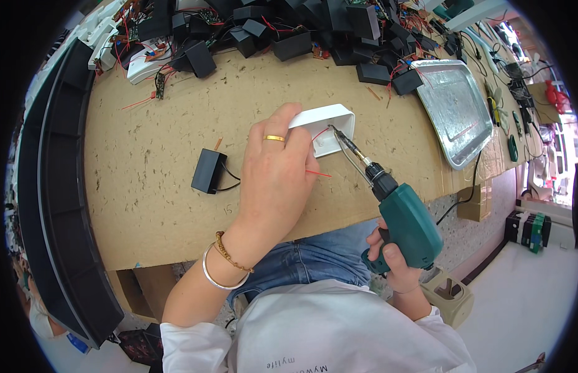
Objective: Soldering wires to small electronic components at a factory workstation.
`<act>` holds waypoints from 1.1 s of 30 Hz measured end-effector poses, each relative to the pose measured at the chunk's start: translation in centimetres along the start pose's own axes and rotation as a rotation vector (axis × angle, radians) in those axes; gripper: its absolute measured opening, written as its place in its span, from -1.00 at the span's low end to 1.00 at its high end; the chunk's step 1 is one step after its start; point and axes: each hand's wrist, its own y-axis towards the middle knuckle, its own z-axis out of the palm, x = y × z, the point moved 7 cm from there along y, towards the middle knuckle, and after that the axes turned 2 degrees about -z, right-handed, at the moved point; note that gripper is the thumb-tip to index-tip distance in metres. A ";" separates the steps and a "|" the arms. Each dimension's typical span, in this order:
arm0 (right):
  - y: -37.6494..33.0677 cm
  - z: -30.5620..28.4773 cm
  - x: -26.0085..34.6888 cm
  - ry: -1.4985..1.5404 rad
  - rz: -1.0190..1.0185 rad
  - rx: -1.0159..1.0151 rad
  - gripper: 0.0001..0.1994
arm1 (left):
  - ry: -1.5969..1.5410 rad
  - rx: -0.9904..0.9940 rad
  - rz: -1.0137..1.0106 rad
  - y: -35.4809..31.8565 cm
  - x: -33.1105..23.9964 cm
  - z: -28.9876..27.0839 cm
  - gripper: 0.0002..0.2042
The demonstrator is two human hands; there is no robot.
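Note:
My left hand (273,171) is closed around a white plastic casing (326,115), holding it tilted on its side over the cardboard, its hollow facing me. A red wire (319,173) sticks out beneath my fingers, and another red wire runs inside the casing. My right hand (398,264) grips a green pistol-shaped soldering gun (410,224). Its thin metal tip reaches into the casing, beside the end of the inner wire; whether they touch I cannot tell. Left of my left hand lies a black box (209,171), with a black cable running under that hand.
Black boxes (292,45) with wires and circuit boards are heaped along the far edge. A shiny metal tray (455,105) lies at the right, near pliers (495,105) and cords. A long black rack (62,186) borders the left side. Cardboard (152,211) covers the table.

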 end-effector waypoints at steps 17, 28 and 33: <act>0.0 0.3 -0.1 -0.028 0.009 0.003 -0.49 | 0.004 -0.023 0.013 0.0 0.0 -0.1 -0.90; -0.1 0.4 0.0 0.003 -0.008 0.015 -0.59 | 0.016 -0.036 0.029 0.0 -0.1 -0.1 -0.90; -0.4 0.3 -0.4 0.046 0.000 0.068 -0.62 | 0.018 -0.033 0.022 0.0 -0.1 -0.1 -0.90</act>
